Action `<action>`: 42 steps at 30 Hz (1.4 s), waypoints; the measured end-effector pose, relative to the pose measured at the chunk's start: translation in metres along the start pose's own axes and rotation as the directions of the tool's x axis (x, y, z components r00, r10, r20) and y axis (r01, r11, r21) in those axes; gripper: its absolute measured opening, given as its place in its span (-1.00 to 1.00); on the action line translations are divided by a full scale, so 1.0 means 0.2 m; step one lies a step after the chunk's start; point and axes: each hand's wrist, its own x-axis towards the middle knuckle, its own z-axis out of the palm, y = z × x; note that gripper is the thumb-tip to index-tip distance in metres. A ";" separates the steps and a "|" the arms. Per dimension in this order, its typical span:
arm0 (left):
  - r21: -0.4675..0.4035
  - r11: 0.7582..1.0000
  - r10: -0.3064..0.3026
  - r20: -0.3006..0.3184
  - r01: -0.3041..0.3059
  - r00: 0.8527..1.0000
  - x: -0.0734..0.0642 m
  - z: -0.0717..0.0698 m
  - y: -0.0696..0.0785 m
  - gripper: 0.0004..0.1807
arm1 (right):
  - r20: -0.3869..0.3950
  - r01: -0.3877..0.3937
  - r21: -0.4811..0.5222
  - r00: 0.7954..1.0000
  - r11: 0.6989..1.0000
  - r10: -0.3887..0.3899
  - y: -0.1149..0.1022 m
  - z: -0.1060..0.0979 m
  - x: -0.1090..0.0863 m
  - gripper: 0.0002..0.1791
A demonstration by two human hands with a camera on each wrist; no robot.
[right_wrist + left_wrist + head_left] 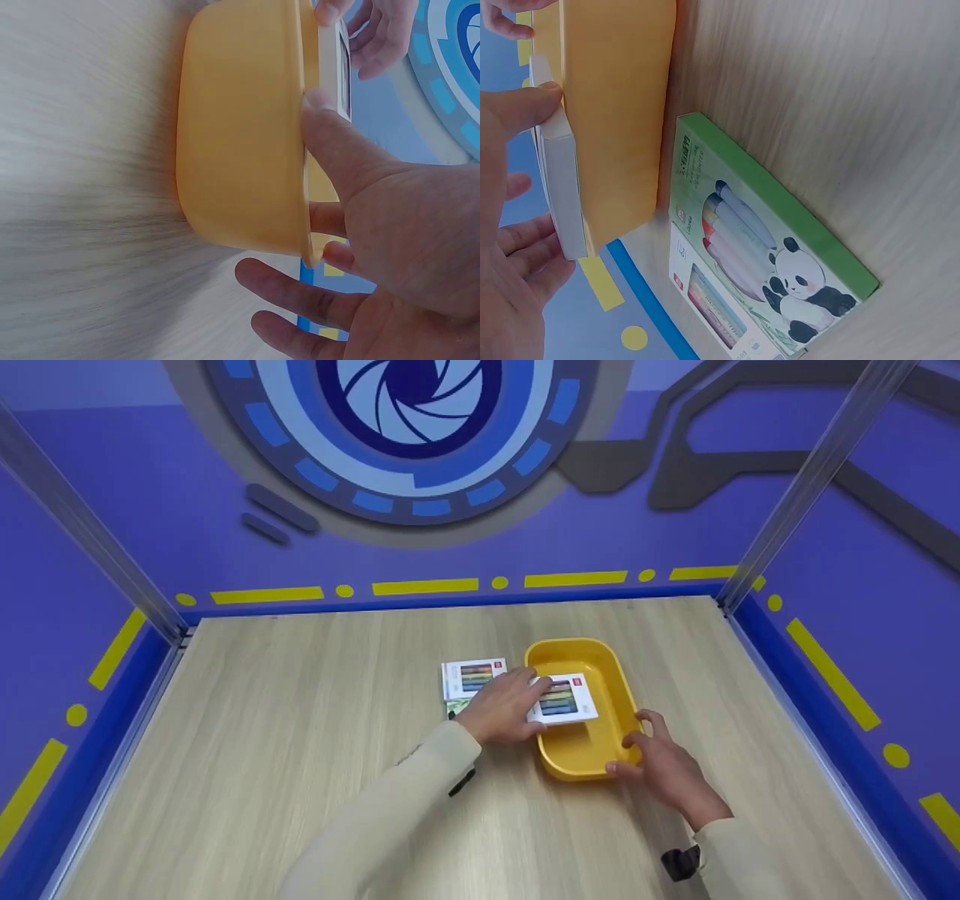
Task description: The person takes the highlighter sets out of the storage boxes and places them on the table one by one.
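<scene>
My left hand [506,706] grips a white box [564,699] with a window showing coloured sticks. The box is over the left rim of a yellow plastic bin [577,761], thumb on one side and fingers on the other in the left wrist view. At the bin's near right corner, my right hand [666,769] pinches the rim, its thumb [349,142] on the rim and a finger reaching inside. Left of the bin lie a similar white box [474,676] and a green panda box [772,232] of pens, partly hidden by my left hand in the head view.
The wooden table [315,720] is enclosed by purple-blue printed panels [420,562] at the back and sides. Clear upright posts [810,472] stand at the back corners.
</scene>
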 end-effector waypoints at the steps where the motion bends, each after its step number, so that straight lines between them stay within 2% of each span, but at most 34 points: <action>1: 0.001 1.000 0.001 0.000 -0.001 1.000 0.00 0.00 0.00 -0.18 | 0.002 -0.001 0.002 1.000 1.000 0.001 0.00 0.00 0.00 -0.43; 13: -0.028 1.000 0.008 -0.008 -0.008 1.000 -0.04 0.00 -0.03 -0.20 | 0.013 -0.031 0.022 0.999 0.999 0.030 0.00 0.00 0.00 -0.41; 21: -0.015 1.000 0.026 -0.038 -0.026 0.999 -0.05 0.01 -0.05 -0.20 | -0.017 -0.001 -0.021 1.000 1.000 0.001 0.00 0.00 0.00 -0.43; 28: -0.062 0.998 0.014 -0.037 -0.016 0.999 -0.06 0.00 -0.05 -0.20 | -0.001 -0.018 -0.003 1.000 1.000 0.018 -0.01 -0.01 0.00 -0.41; 42: -0.083 0.996 -0.010 -0.012 0.009 1.000 -0.11 0.00 -0.08 -0.17 | -0.006 -0.014 0.019 1.000 1.000 0.014 0.00 -0.01 0.00 -0.42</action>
